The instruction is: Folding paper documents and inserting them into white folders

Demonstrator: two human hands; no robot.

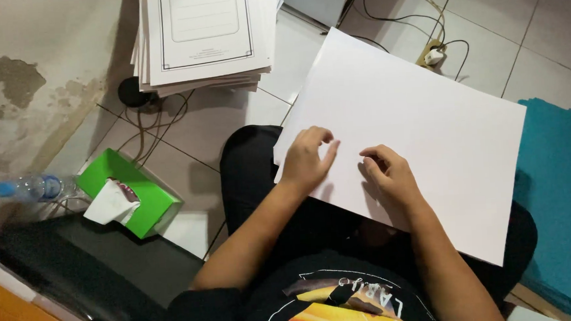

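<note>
Pressing the large white paper sheet (414,128) on our lap, left hand (306,161) and right hand (389,174) curl loosely, gripping nothing, likely mid-fold, needing aligned edges next.

Seated person, head view. Black short-sleeved T-shirt (319,302) with a printed chest graphic in yellow, orange and white line work; black trousers (250,175) over both legs. Forearms bare; no watch, rings or gloves on left hand (306,162) or right hand (390,174).
</note>
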